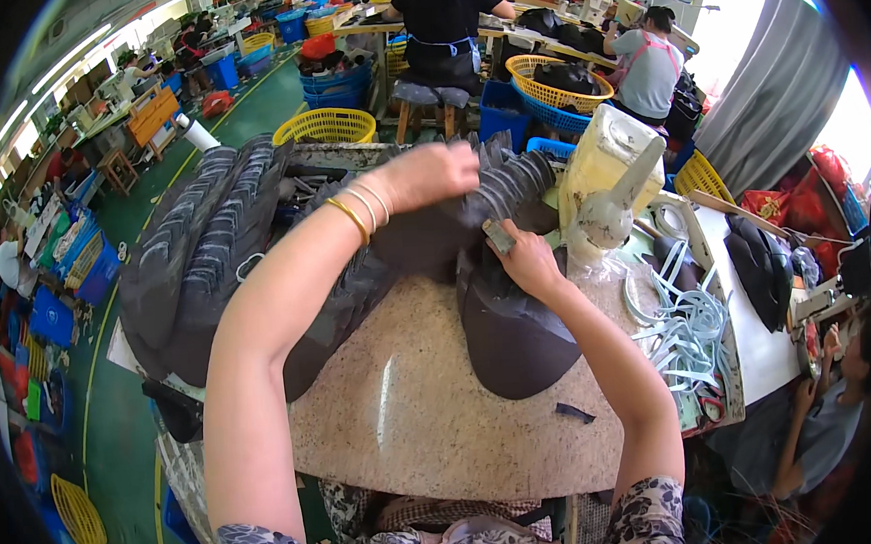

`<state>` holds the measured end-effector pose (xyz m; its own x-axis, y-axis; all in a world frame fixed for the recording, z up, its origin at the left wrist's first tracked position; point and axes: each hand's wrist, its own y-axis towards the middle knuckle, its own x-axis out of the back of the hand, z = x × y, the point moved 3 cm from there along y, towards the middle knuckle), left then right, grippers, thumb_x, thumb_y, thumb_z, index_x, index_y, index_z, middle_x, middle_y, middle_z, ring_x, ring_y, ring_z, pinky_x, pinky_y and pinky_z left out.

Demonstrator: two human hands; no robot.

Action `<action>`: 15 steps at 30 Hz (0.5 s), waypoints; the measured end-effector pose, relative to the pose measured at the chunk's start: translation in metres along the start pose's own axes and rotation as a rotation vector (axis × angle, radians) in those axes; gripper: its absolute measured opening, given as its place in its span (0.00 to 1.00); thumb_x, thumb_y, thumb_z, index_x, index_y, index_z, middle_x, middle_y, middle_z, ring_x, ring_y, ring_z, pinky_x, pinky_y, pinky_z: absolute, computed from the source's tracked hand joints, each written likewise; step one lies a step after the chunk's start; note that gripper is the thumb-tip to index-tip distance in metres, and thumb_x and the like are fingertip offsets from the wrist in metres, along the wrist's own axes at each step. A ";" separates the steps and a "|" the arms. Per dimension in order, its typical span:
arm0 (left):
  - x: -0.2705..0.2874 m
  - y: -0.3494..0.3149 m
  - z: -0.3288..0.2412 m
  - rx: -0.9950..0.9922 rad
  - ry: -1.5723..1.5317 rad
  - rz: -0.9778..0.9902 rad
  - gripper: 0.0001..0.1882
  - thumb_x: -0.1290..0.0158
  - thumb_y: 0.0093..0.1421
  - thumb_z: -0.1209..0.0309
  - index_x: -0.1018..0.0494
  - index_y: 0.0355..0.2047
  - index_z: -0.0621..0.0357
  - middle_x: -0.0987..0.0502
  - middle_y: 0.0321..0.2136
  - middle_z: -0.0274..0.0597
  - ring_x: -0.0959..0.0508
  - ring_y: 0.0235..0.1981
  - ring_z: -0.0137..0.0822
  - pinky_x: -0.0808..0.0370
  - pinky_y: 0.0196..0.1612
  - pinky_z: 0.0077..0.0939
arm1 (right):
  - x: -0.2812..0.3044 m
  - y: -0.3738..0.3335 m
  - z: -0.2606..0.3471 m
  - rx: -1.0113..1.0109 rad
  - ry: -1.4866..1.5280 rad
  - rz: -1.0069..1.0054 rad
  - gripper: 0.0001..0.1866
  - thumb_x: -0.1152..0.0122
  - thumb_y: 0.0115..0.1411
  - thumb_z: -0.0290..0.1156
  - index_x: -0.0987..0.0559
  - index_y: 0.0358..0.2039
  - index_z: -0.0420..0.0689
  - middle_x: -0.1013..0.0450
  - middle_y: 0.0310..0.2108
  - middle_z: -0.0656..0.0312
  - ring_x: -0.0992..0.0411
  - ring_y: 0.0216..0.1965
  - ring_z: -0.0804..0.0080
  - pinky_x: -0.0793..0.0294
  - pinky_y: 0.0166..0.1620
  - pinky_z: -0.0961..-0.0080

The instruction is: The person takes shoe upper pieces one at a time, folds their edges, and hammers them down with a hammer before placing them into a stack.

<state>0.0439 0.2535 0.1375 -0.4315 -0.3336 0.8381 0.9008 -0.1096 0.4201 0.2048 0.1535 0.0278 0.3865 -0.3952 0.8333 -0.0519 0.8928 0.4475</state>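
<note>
My left hand [431, 179], with bangles at the wrist, is raised over stacked dark shoe-upper pieces. Its fingers are curled, and whatever they may hold is hidden. Closer in on the right, my right hand [531, 259] grips a small greyish block [499, 235] with a worn face, perhaps the end of a brush. Beneath that hand lies a dark rounded upper piece [518, 337] on the tan worktop [394, 422]. Fanned rows of similar dark pieces [212, 244] cover the left side, and another fanned stack [515, 184] lies just beyond my hands.
A cream plastic container [612, 159] with a whitish spout-like part stands at the right. Beside it are tangled pale-blue straps [689, 318] and red-handled scissors [711, 408]. A dark scrap [575, 412] lies near the front. Yellow basket [325, 127] stands behind; other people sit farther off.
</note>
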 end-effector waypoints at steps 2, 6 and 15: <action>0.039 0.000 0.012 0.063 0.074 -0.170 0.06 0.47 0.53 0.73 0.28 0.32 0.55 0.30 0.27 0.38 0.28 0.33 0.39 0.27 0.36 0.30 | 0.005 0.000 0.007 0.025 -0.051 0.016 0.12 0.46 0.51 0.27 0.33 0.37 0.40 0.27 0.23 0.43 0.27 0.28 0.44 0.29 0.33 0.51; 0.121 -0.012 -0.002 0.059 0.013 -0.193 0.15 0.47 0.51 0.77 0.26 0.41 0.57 0.25 0.27 0.38 0.28 0.31 0.39 0.27 0.33 0.30 | 0.001 0.008 -0.011 -0.143 0.095 -0.046 0.08 0.44 0.57 0.33 0.26 0.35 0.43 0.26 0.21 0.47 0.26 0.28 0.48 0.28 0.32 0.59; 0.205 -0.024 -0.170 -0.103 -0.556 0.160 0.20 0.51 0.52 0.75 0.26 0.47 0.49 0.25 0.24 0.31 0.29 0.27 0.32 0.27 0.25 0.21 | 0.130 -0.043 0.082 -0.264 0.915 0.102 0.10 0.45 0.62 0.33 0.27 0.40 0.41 0.24 0.28 0.63 0.41 0.17 0.87 0.42 0.20 0.88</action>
<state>-0.0579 0.0285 0.2399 -0.2254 0.1842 0.9567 0.9449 -0.1978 0.2607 0.1814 0.0462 0.1440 0.9672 -0.0904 0.2376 0.0408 0.9777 0.2060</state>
